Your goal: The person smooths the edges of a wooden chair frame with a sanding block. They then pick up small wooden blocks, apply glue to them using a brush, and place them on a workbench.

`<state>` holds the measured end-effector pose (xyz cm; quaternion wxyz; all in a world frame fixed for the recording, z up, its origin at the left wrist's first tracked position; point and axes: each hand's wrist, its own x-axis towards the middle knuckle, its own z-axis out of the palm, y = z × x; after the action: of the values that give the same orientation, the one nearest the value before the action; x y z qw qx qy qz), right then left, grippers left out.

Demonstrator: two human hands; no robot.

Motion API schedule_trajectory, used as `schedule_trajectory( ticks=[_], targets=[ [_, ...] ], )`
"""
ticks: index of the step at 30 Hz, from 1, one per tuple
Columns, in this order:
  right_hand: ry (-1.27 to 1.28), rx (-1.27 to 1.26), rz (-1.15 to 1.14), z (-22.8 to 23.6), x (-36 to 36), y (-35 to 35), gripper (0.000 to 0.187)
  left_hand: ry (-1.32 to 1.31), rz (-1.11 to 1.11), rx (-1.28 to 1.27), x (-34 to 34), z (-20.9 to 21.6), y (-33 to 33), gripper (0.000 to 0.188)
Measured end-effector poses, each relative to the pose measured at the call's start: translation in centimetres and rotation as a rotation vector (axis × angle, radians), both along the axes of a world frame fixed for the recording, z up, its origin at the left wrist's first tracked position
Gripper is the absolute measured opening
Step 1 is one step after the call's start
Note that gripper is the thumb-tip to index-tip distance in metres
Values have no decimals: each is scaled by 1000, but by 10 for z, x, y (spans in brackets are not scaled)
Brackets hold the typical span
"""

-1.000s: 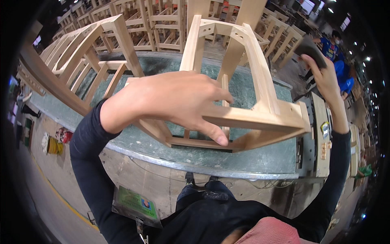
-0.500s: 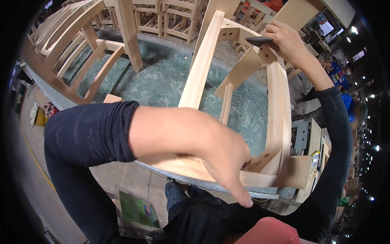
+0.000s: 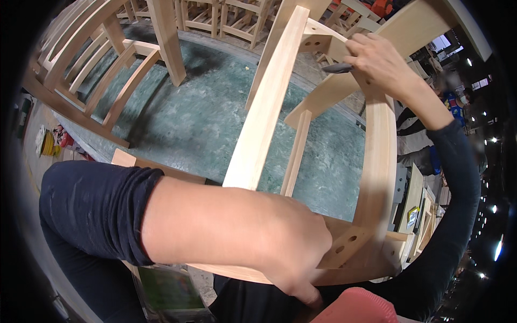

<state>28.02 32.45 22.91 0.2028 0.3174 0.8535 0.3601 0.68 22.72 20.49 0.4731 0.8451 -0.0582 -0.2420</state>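
Observation:
A pale wooden chair frame (image 3: 266,107) stands tilted before me on a green-topped bench (image 3: 207,102). My left hand (image 3: 299,250) is closed over its near rail, thumb pointing down on my side; the fingertips are hidden behind the rail. At the far right corner, my right hand (image 3: 379,64) presses a dark grey sandpaper piece (image 3: 337,68) against the wood, the fingers bent over it. Only the pointed end of that piece shows. Corner blocks with drilled holes (image 3: 346,245) join the rails.
Another wooden chair frame (image 3: 121,81) lies on the bench's left side. Several wooden chairs (image 3: 242,19) stand beyond the far edge. Past my right arm are a grey machine (image 3: 399,188) and people. A yellow roll (image 3: 49,145) sits on the floor at left. A badge (image 3: 172,288) hangs in front of me.
The chair frame's near end has come closer to my body and lower in view, my left hand with it. My right hand has shifted slightly nearer along the corner, still holding the sandpaper.

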Motion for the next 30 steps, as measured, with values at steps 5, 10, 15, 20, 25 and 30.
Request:
schedule_trajectory(
  ticks=[5,10,15,20,25,30],
  targets=[
    [59,-6,-14,2,-4,6,12,27,8,-48,-12,-4,2,58],
    [33,-11,-7,2,1,5,11,34,-16,-74,-11,-3,7,59],
    [47,41,-37,0,-3,6,12,25,-1,-77,-16,-6,5,60],
    [36,-36,63,7,-2,14,14,26,1,-67,-18,-8,2,61],
    [57,-25,-4,-6,4,5,11,38,10,-61,-13,-8,1,62],
    [24,-5,-28,19,-15,-1,7,34,18,-35,-17,-8,-1,63]
  ],
)
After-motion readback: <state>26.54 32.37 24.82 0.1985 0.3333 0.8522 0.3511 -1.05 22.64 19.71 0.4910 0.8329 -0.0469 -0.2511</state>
